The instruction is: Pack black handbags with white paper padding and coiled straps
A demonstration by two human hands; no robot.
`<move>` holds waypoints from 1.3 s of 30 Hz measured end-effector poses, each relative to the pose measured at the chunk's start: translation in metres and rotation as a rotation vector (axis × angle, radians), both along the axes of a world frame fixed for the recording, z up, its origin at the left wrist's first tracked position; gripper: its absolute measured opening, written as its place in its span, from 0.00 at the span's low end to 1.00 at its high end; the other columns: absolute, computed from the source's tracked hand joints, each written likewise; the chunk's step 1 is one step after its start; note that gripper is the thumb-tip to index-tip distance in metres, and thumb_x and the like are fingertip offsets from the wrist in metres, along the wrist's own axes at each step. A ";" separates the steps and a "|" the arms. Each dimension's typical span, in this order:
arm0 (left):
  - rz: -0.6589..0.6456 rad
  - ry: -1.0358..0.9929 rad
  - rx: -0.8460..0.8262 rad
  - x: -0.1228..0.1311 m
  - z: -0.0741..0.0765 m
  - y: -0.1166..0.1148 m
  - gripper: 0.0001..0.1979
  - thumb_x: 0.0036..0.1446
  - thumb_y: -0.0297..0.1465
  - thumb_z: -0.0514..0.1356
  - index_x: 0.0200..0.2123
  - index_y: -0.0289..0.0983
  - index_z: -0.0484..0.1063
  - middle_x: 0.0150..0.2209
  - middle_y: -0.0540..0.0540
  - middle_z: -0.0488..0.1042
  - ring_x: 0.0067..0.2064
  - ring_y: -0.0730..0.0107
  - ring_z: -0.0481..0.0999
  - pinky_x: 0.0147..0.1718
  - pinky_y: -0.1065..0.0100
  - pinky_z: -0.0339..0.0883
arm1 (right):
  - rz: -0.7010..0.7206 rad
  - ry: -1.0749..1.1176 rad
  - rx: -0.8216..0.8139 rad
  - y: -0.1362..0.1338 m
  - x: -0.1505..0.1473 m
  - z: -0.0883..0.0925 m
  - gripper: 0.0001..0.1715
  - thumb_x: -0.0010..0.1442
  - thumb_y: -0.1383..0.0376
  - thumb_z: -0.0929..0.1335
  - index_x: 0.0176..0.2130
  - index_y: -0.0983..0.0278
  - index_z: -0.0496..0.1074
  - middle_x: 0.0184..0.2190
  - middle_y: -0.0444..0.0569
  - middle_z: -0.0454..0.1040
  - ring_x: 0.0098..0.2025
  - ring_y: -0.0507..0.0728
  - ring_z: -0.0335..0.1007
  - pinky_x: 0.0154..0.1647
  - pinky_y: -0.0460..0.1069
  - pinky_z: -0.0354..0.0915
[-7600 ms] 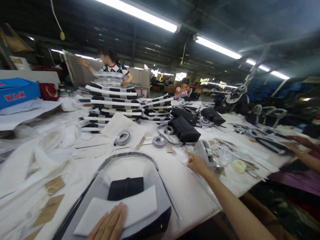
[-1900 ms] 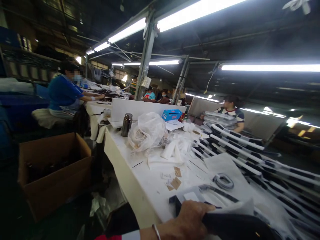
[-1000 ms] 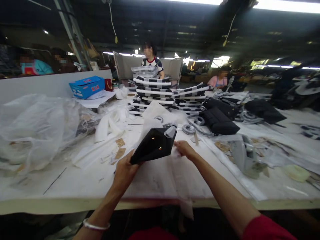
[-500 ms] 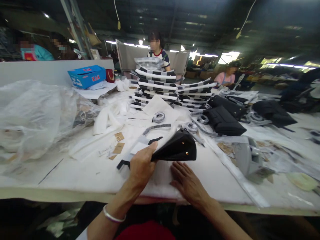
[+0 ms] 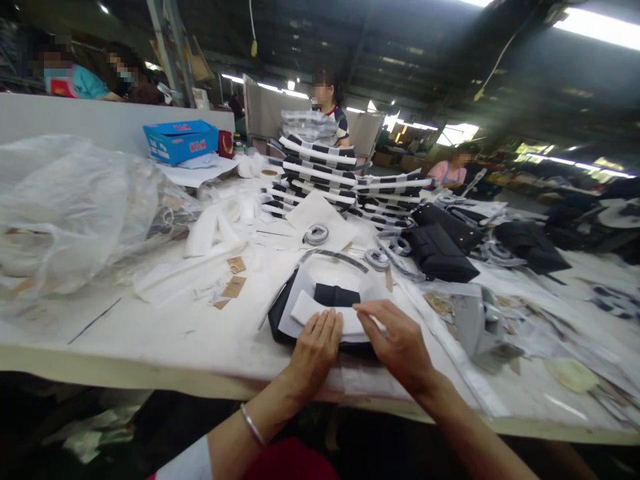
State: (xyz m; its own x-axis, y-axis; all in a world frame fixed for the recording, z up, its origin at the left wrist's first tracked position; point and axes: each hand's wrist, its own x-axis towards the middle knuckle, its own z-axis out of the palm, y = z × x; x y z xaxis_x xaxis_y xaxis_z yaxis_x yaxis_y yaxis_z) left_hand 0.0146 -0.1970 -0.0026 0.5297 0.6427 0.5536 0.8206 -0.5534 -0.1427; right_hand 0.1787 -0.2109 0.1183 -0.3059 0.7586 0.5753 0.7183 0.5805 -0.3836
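A black handbag point(image 5: 283, 313) lies flat before me at the table's front, its handle point(image 5: 340, 257) in clear wrap pointing away. White sheet covers part of the bag, around a black strap tab point(image 5: 336, 294). Across it lies a curved white padding strip point(image 5: 306, 311). My left hand point(image 5: 317, 347) rests flat on that strip, fingers stretched out side by side. At the strip's right part, my right hand point(image 5: 400, 337) has its thumb and fingers bent in a pinch on it. The bag's right side is partly hidden under this hand.
Stacked black bags with white strips point(image 5: 320, 172) stand at the back. Wrapped coils point(image 5: 376, 259), a black bag point(image 5: 440, 253) and a grey tape dispenser point(image 5: 475, 323) are to the right. Brown tags point(image 5: 234, 287), clear plastic point(image 5: 75, 200) and a blue box point(image 5: 181, 141) lie left. Co-workers sit beyond.
The black bag, tilted up in my left hand before, now lies flat with white sheet and strip on top. My left hand has let go and flattened; my right hand has risen onto the strip.
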 end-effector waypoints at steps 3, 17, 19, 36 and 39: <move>0.010 0.010 0.041 0.002 -0.004 -0.001 0.23 0.64 0.23 0.48 0.62 0.29 0.61 0.60 0.35 0.68 0.60 0.60 0.69 0.59 0.58 0.63 | -0.192 -0.104 -0.284 0.069 0.003 0.008 0.10 0.63 0.66 0.65 0.40 0.63 0.77 0.39 0.49 0.80 0.43 0.57 0.75 0.49 0.51 0.68; -0.003 -0.044 0.085 0.006 -0.019 0.003 0.23 0.65 0.25 0.47 0.62 0.28 0.60 0.59 0.33 0.69 0.60 0.59 0.69 0.59 0.56 0.62 | -0.368 -0.459 -0.883 0.198 -0.035 -0.050 0.24 0.40 0.74 0.77 0.41 0.68 0.76 0.33 0.52 0.79 0.30 0.55 0.74 0.28 0.45 0.68; -0.003 -0.064 0.090 0.007 -0.019 0.004 0.23 0.65 0.25 0.47 0.62 0.28 0.61 0.58 0.34 0.69 0.60 0.59 0.69 0.59 0.56 0.61 | -0.361 -0.486 -0.896 0.198 -0.035 -0.051 0.16 0.42 0.74 0.76 0.35 0.67 0.78 0.28 0.50 0.78 0.28 0.55 0.73 0.27 0.45 0.67; -0.033 -0.019 0.022 0.011 0.006 0.009 0.21 0.65 0.23 0.48 0.59 0.24 0.62 0.55 0.31 0.72 0.56 0.57 0.73 0.55 0.57 0.65 | -0.375 -0.269 -0.446 0.174 -0.011 -0.001 0.08 0.57 0.64 0.68 0.32 0.65 0.77 0.29 0.45 0.78 0.34 0.52 0.71 0.35 0.44 0.59; -0.051 -0.024 0.033 0.007 0.000 0.009 0.22 0.64 0.23 0.48 0.61 0.26 0.60 0.56 0.31 0.71 0.56 0.58 0.72 0.56 0.57 0.64 | -0.347 -0.218 -0.491 0.158 0.004 0.003 0.07 0.55 0.65 0.68 0.29 0.65 0.76 0.26 0.45 0.77 0.31 0.52 0.71 0.34 0.44 0.60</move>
